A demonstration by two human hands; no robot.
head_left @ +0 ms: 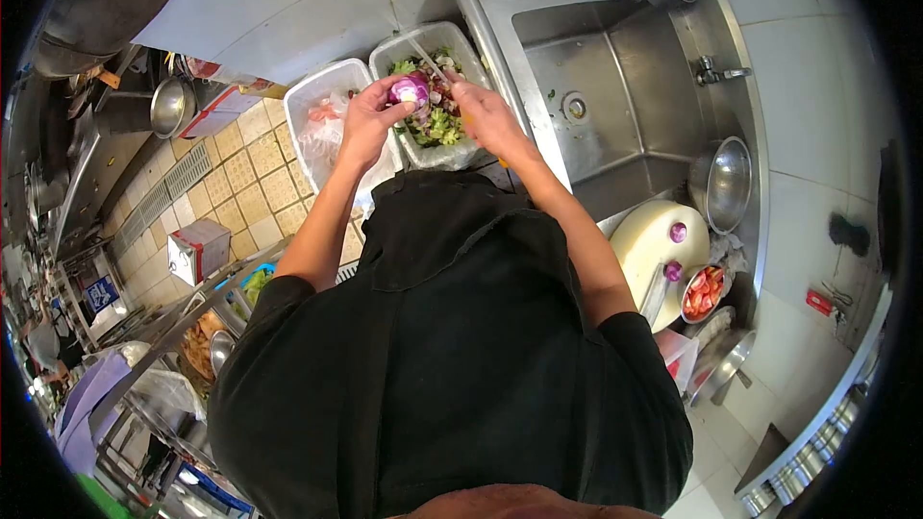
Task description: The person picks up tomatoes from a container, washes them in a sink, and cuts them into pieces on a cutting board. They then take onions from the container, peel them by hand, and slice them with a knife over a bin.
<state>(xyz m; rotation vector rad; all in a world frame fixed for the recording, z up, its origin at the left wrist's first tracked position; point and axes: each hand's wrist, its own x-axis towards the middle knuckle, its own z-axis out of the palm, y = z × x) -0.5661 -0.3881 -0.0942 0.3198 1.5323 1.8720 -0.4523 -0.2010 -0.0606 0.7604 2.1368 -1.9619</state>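
My left hand (370,120) is closed around a partly peeled red onion (410,90), its white flesh showing among purple skin. Beside it, my right hand (490,120) grips a knife, and its slim pale blade (423,54) points up and left; the handle is hidden in my fingers. Both hands are over a grey-white bin (473,50) filled with green leafy scraps and onion peelings (438,127). Left of that bin stands a white bin (300,96) lined with clear plastic and holding plastic bags.
A steel sink (615,72) with a tap (723,72) lies to the right. On a round cutting board (635,240) sit two red onions (679,233) and a flat blade (657,294), next to a bowl of cut tomatoes (703,292). A carton (199,250) stands on the tiled floor.
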